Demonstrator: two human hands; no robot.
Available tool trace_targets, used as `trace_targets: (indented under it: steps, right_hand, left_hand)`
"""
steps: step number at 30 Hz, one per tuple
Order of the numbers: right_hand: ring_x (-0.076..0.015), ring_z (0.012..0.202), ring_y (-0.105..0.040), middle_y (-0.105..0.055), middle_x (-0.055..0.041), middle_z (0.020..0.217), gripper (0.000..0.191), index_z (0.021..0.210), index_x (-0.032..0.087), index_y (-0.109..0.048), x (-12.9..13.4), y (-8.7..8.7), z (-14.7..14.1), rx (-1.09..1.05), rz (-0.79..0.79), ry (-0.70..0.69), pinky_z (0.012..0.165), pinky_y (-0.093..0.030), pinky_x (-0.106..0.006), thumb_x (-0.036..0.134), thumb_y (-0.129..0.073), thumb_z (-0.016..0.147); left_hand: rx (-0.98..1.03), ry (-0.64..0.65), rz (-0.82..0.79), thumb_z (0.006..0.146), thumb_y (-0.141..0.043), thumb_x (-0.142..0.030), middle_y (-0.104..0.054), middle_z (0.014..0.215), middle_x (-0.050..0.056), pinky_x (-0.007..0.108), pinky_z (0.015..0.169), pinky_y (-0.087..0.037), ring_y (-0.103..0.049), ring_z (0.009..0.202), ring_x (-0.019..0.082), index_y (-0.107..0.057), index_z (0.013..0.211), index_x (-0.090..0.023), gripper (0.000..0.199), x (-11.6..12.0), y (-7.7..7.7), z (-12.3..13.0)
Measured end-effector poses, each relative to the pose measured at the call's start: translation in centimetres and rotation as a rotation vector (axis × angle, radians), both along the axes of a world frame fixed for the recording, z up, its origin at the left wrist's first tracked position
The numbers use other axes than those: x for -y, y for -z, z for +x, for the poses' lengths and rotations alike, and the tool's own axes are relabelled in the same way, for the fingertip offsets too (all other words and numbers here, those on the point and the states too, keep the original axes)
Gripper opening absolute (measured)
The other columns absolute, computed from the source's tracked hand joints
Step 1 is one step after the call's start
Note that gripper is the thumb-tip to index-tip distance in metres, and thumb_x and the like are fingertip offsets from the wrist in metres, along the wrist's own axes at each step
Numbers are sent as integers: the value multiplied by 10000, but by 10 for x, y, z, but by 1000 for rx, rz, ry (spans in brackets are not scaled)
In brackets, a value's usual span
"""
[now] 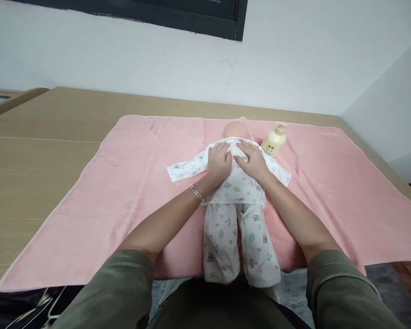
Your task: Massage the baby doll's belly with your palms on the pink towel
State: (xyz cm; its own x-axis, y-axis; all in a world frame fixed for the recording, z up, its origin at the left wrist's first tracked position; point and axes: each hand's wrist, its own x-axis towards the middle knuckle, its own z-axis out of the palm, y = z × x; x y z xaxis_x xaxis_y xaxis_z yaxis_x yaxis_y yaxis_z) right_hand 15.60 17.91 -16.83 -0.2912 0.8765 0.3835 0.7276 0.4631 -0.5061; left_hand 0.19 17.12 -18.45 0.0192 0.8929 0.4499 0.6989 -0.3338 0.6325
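A baby doll [235, 130] in a white printed top [241, 189] and matching trousers [222, 242] lies lengthwise in front of me, its bare rounded head away from me. My left hand [219, 161] rests flat on the left side of the upper top, fingers stretched out. On the right side, my right hand [253, 161] lies flat too, its thumb apart from the fingers. The two thumbs almost meet over the middle. Both sleeves spread out sideways. Whether the doll lies face up or face down, I cannot tell.
A pink blanket [140, 183] under the doll covers much of the wooden table [37, 183] and hangs over its front edge. A cream pump bottle [274, 139] leans or lies near the doll's head on the right. Behind the table is a white wall [157, 64].
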Motion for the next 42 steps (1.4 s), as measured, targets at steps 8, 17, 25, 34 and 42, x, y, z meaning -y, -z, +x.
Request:
trace_targets:
  steps: [8,17,25,34,42]
  right_hand:
    - [-283,1368,-466,-516,-116,1452,498,1311,198,-612,-2,2,0,0,3,2,1164,-320,-532,390,-613,852]
    - [-269,1386,-442,-493,-91,1477,488,1338,219,-586,1,1,1,23,-30,10,1179,-283,-534,410,-567,890]
    - [-263,1392,-435,-488,-107,1478,486,1340,212,-580,1,-1,1,17,-32,-2,1174,-271,-538,411,-547,899]
    - [-311,1436,-357,-439,-121,1514,506,1381,203,-548,5,0,-1,46,-57,55,1172,-259,-582,424,-488,930]
    - [-401,1458,-276,-348,-234,1540,598,1483,67,-391,23,-8,-15,178,-112,150,1162,-253,-626,386,-347,979]
  left_hand:
    - [8,0,11,892,-383,-182,-647,1304,134,501,1161,-354,-553,1266,269,-634,1202,-125,403,0,1,-1]
    - [-2,-9,11,897,-371,-193,-646,1306,127,486,1168,-350,-547,1273,258,-630,1199,-137,401,1,2,-1]
    - [-4,-6,9,899,-365,-187,-643,1311,129,486,1173,-349,-542,1279,256,-628,1207,-129,409,2,0,0]
    - [-41,-1,46,947,-317,-213,-629,1328,149,469,1158,-386,-534,1286,256,-611,1243,-83,437,2,5,-2]
    - [-67,-2,43,935,-337,-204,-642,1305,147,459,1146,-399,-549,1268,258,-621,1223,-104,417,3,3,1]
